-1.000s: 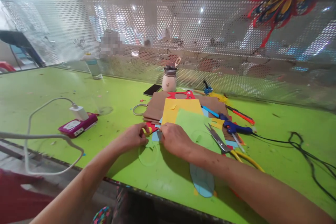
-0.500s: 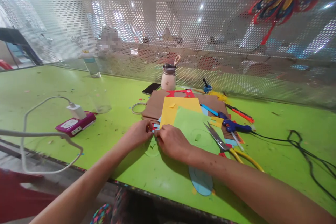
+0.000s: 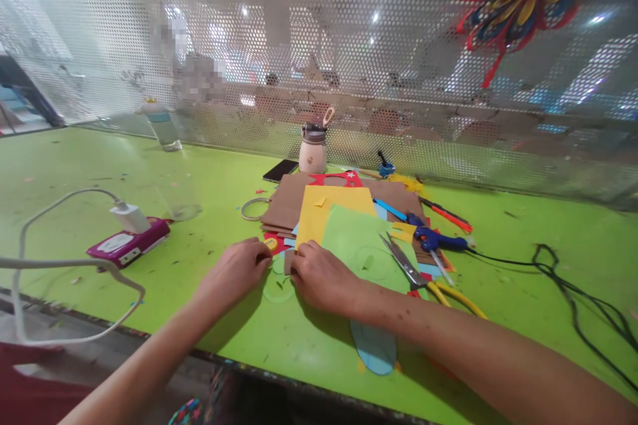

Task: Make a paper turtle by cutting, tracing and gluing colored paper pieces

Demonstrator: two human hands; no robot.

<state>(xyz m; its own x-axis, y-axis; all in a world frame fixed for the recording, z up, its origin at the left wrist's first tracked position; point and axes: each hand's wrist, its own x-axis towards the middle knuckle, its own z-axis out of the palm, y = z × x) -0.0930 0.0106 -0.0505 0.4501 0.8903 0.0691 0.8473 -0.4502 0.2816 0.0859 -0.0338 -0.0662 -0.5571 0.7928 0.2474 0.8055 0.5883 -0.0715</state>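
"Where's the brown card (image 3: 288, 263)?"
"Just below frame center, pinched in the right hand (image 3: 323, 277), fingers closed."
"And the left hand (image 3: 244, 260)?"
"Half-curled at a yellow piece (image 3: 271, 244); whether gripping, can't tell."

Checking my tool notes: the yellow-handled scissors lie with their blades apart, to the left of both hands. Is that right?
Not the side: the head view shows the scissors to the right of both the left hand and the right hand. They are yellow-handled, blades apart.
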